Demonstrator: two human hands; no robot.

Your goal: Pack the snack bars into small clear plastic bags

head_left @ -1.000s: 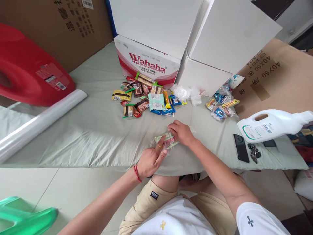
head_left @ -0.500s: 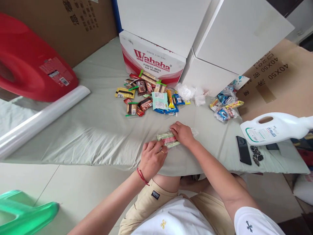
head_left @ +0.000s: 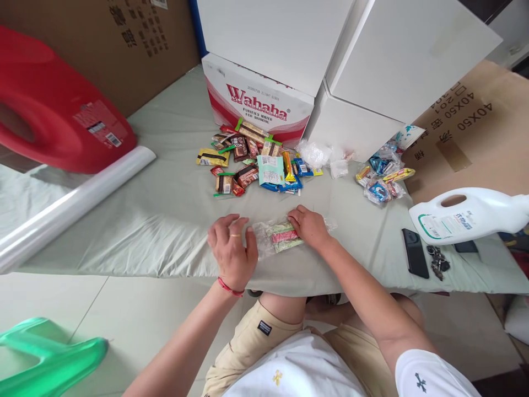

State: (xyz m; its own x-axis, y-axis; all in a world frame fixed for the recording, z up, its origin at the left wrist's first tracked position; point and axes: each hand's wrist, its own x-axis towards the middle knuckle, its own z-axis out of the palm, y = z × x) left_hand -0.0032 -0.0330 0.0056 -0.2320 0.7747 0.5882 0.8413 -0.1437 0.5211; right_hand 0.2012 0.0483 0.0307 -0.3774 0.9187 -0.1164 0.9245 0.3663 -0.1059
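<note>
Near the front of the cloth-covered table lies a flat bundle of green-and-pink snack packets [head_left: 284, 237] in clear plastic film. My right hand [head_left: 308, 225] grips its right part, fingers bent and pressed together over the film. At the other end is my left hand [head_left: 233, 245], its fingers apart and curved, beside the loose left edge of the clear film [head_left: 261, 237]. Whether the left thumb touches that edge I cannot tell. Behind both hands is a pile of wrapped snacks [head_left: 248, 157], with a mint-green packet [head_left: 270, 170] on top.
A roll of clear film [head_left: 78, 204] and a red jug [head_left: 61, 105] lie at the left. White boxes [head_left: 258, 105] stand behind the snacks. Crumpled plastic [head_left: 316, 154], a bagged snack group [head_left: 382, 176], a white bottle [head_left: 463, 215], a phone [head_left: 415, 252] and keys [head_left: 438, 262] are rightward.
My left hand has let go of the packet bundle, moved left and spread its fingers. More clear film now shows on the bundle's left side. My right hand stays in place.
</note>
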